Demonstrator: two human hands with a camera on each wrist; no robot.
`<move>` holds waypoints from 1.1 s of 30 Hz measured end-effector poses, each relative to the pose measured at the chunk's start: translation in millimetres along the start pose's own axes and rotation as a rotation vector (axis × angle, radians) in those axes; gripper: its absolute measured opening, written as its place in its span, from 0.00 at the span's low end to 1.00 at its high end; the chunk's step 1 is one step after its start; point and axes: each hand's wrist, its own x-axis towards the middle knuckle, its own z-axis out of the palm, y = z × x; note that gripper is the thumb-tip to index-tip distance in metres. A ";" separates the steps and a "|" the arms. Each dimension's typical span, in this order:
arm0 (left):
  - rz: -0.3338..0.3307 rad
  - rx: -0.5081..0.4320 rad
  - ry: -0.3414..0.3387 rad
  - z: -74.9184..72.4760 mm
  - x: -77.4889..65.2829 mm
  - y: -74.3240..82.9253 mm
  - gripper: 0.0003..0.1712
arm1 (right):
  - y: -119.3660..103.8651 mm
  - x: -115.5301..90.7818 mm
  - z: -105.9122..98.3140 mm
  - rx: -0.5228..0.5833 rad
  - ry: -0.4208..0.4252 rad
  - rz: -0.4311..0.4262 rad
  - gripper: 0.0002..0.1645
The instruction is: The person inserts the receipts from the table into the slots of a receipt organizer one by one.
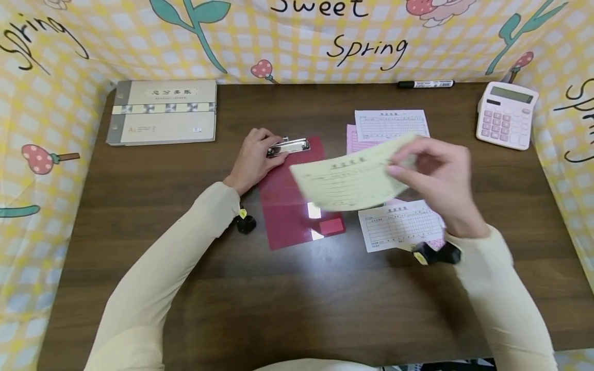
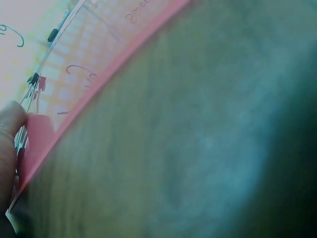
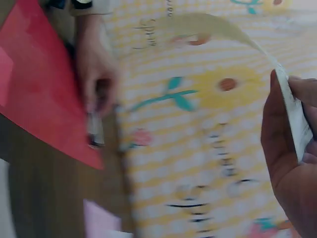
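A red clipboard lies on the desk with its metal clip at the far end. My left hand grips the left end of the clip, thumb at its near side; the left wrist view shows the thumb by the clip at the left edge. Over the right part of the board hangs a pale yellow printed slip. My right hand pinches the slip's right end between thumb and fingers, and the paper bends in the right wrist view. A small red rectangle sits at the board's near right corner.
Right of the board lie white printed slips over other sheets, and farther back a white slip on a pink slip. A ledger book, marker and calculator line the back. Patterned cloth walls the desk.
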 end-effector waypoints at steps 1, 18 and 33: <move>-0.001 0.013 -0.004 -0.6 -0.6 -0.2 0.22 | 11.4 6.1 3.2 -0.032 -0.030 0.065 0.13; 0.150 0.104 -0.054 -5.9 5.4 4.2 0.22 | 137.7 36.3 39.8 -0.210 -0.131 0.505 0.07; 0.241 0.222 -0.137 -11.2 7.2 7.5 0.19 | 147.5 51.7 54.9 -0.589 -0.144 0.462 0.10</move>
